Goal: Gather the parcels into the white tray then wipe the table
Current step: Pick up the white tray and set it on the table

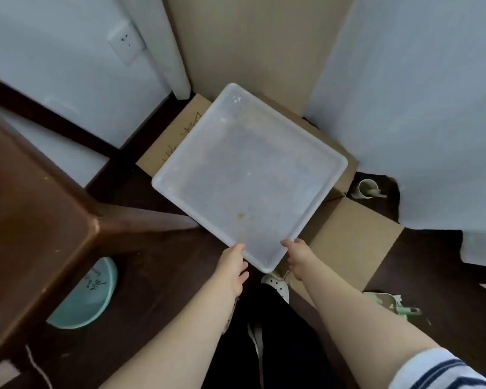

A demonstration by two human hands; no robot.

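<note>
I hold the white tray (pixel 250 169) by its near corner with my left hand (pixel 233 265) and my right hand (pixel 298 256), thumbs on top of the rim and fingers (pixel 244 274) curled under it. The tray is over brown cardboard (pixel 348 242) that lies on the dark floor (pixel 157 276), close to the wall. The brown table (pixel 40 220) is off to my left, not touching the tray, and a blue-green bowl (pixel 87 296) sits under it.
</note>
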